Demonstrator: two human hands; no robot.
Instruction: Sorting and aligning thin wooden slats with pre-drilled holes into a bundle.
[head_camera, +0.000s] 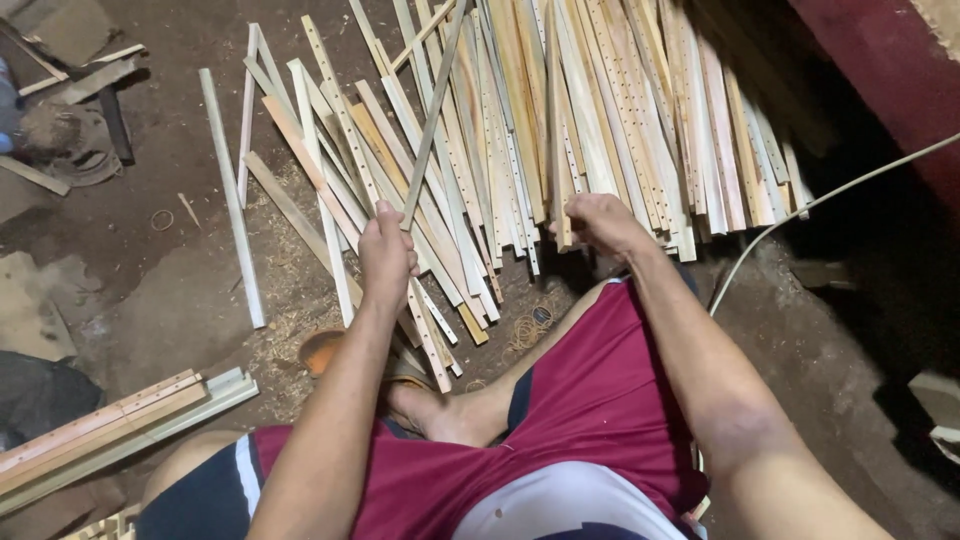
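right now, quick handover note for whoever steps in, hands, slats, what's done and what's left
Left hand: fist shut round one thin slat that points up and away over the pile.
Right hand: closed on the near end of a pale slat in the pile of drilled wooden slats on the dirt floor.
Done: a few slats bundled at the person's left.
Left: the big pile ahead remains loose.

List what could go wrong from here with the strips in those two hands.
1. The left hand grips a long thin strip angled up over the pile of wooden strips; its far end may catch there and snap.
2. The right hand closes on a pale slat with raw edges, so splinters seem likely.
3. A bare foot lies near loose slats.
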